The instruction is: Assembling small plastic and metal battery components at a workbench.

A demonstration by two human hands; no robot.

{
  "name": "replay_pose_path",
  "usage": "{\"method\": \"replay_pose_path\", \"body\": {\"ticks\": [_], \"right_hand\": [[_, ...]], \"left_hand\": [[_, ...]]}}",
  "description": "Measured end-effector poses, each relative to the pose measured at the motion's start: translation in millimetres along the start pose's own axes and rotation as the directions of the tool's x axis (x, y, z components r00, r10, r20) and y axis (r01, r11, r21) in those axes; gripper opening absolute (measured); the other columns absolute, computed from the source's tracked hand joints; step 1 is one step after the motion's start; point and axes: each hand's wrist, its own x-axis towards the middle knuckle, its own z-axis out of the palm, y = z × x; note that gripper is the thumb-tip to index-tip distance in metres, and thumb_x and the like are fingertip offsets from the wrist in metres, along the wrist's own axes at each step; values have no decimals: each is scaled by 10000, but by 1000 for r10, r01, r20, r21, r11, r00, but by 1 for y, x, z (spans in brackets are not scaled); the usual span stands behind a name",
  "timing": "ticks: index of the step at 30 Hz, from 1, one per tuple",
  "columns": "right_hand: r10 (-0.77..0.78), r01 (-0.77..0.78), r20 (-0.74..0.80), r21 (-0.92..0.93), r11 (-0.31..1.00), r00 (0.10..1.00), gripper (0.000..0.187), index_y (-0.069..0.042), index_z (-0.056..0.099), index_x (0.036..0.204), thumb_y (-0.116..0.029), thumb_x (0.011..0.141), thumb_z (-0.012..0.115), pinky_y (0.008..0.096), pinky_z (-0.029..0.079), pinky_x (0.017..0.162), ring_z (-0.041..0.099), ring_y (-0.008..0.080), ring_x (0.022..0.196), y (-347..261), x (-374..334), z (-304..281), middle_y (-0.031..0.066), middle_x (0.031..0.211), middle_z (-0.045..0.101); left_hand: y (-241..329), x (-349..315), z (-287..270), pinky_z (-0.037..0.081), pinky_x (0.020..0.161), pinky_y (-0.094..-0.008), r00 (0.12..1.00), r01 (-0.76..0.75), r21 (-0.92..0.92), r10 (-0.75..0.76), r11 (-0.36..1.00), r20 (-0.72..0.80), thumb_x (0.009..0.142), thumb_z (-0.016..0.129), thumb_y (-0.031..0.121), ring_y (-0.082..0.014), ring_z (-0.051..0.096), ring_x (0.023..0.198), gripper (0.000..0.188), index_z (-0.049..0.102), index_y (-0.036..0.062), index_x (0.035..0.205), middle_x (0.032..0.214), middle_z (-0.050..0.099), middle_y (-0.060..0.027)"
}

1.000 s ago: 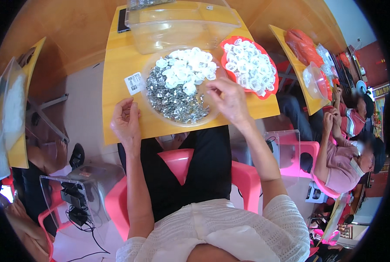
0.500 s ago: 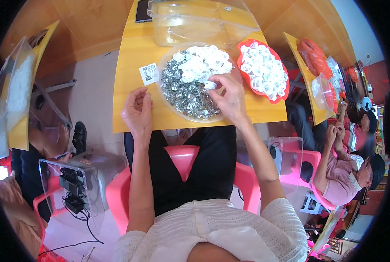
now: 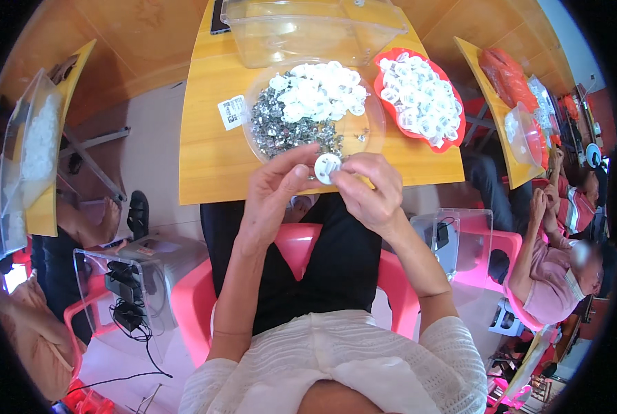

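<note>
We see the two hands close together above the near edge of the wooden counter [image 3: 419, 165], and the white round piece [image 3: 328, 168] is between them. It is lifted in the air, in front of the round clear tray [image 3: 355, 134], and its flat round face is turned upward, toward our view. The right hand [image 3: 339, 172] pinches this piece at its right side, with the thumb and the forefinger closed upon it and the other fingers bent. The left hand [image 3: 310, 160] is at the left of the piece, its fingers curved and its thumb partly apart from the forefinger. Its fingertips come just beside the piece; whether they touch it, or keep some small part, we cannot tell.

Beyond the hands, the tray carries a heap of small metal parts [image 3: 277, 127] on its nearer left side, and behind them a heap of white pieces [image 3: 322, 90]. Farther to the right of the right hand, we find a red dish [image 3: 387, 110], filled with similar white pieces. A printed label [image 3: 233, 112] lies at the left of the tray, and a clear box [image 3: 315, 41] stands behind it.
</note>
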Motion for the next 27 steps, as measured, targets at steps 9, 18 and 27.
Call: {"method": "replay_pose_path", "body": {"ticks": [9, 18, 27], "right_hand": [[55, -69, 125, 105, 992, 991, 316, -53, 626, 860, 50, 571, 702, 304, 495, 578, 590, 235, 710, -7, -2, -2, 75, 811, 565], [461, -534, 298, 243, 810, 836, 436, -55, 570, 998, -58, 606, 758, 334, 497, 611, 590, 256, 759, -28, 10, -7, 95, 867, 561], [398, -481, 358, 181, 858, 845, 410, -76, 565, 1008, -66, 629, 723, 322, 486, 600, 569, 234, 758, -27, 14, -15, 61, 860, 529]], "left_hand": [[-11, -7, -6, 492, 737, -234, 993, 100, -168, -89, 981, 71, 853, 605, 118, -101, 590, 868, 278, 578, 47, 1121, 966, 630, -24], [-20, -7, -11, 512, 799, -302, 994, 101, -272, -86, 957, 65, 741, 694, 35, -144, 580, 935, 337, 557, 39, 1049, 1007, 597, -68], [-15, -11, -12, 492, 833, -337, 987, 135, -254, -108, 958, 119, 767, 681, 93, -181, 578, 954, 283, 535, 39, 1004, 1003, 591, -72]]}}
